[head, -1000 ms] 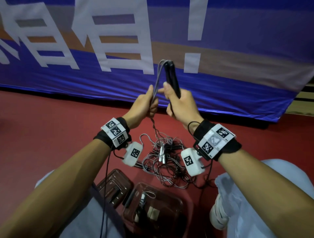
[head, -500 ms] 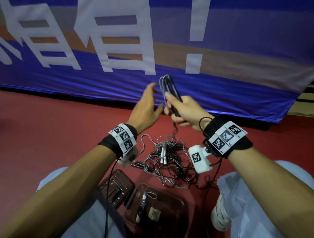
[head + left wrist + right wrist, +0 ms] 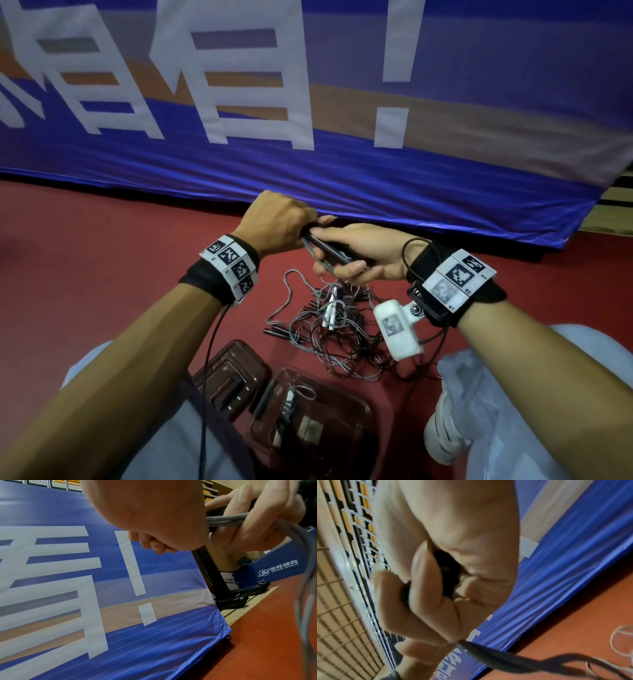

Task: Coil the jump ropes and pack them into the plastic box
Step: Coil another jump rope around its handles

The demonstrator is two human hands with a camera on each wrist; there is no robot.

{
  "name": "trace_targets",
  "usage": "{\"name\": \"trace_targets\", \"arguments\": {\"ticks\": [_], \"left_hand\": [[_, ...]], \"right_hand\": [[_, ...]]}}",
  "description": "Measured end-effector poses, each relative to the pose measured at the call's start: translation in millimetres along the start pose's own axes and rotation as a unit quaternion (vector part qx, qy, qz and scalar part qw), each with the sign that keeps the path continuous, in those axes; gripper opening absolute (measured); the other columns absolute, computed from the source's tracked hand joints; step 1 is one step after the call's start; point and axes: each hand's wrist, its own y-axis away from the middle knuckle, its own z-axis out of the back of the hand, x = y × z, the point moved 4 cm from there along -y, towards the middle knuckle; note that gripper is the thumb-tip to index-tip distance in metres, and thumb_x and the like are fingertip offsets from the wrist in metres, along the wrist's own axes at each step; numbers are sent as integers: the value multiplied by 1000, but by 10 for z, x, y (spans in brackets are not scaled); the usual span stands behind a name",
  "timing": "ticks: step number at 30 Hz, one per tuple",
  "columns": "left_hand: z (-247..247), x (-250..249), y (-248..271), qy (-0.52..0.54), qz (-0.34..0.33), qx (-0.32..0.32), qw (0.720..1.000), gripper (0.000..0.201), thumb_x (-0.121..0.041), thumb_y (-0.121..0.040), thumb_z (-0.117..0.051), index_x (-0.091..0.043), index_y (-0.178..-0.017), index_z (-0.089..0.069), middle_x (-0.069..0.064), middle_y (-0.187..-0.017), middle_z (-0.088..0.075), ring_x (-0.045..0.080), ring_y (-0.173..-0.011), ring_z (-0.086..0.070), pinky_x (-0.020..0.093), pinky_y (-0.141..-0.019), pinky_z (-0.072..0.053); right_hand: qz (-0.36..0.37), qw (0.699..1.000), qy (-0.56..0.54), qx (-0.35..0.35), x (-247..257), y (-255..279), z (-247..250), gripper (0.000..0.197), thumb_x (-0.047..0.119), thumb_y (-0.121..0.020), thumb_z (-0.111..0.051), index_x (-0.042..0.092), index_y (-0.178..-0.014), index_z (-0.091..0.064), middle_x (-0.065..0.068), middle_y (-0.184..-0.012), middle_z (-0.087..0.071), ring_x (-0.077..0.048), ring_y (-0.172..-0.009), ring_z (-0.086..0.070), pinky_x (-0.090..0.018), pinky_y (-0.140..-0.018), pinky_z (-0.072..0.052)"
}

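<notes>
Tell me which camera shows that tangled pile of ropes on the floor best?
The head view: the tangled pile of ropes lies whole on the red floor below both hands. The right wrist view catches only a few loops at its edge; the left wrist view shows none of the pile.

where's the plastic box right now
In the head view the plastic box sits open on the red floor at bottom centre, between the person's knees, just nearer than the tangled ropes, its lid left.

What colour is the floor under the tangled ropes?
The floor is dark red, clearest in the head view, where the tangled ropes lie on it.
</notes>
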Motion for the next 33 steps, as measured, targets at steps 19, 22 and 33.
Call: {"name": "trace_targets", "arguments": {"ticks": [19,22,33], "left_hand": [[-570,29,343,-42,179,293,938,25,-33,-89,-52,-14,-84,-67,11,-89,-71,36,-82,-69,37,-68,-51],[-476,-39,317,-24,148,247,957,27,-34,-88,-52,-15,-75,-66,9,-74,-69,37,-71,-67,35,-61,-48],[240,51,159,191,269,-111,938,41,-33,-96,-61,-15,-60,-66,3,-42,-39,30,-40,-44,25,-49,-25]], "right_hand": [[87,800,500,-319,55,0,244,45,52,-95,-66,11,-76,-69,-2,-65,-62,-19,-55,-54,-29,-52,-39],[119,802,502,-303,151,106,480,51,58,-89,-70,12,-66,-63,0,-58,-51,-16,-50,-43,-29,-54,-38],[189,910,265,-258,287,47,409,24,21,-99,-67,15,-76,-66,10,-47,-47,-5,-39,-36,-21,-41,-28]]}}
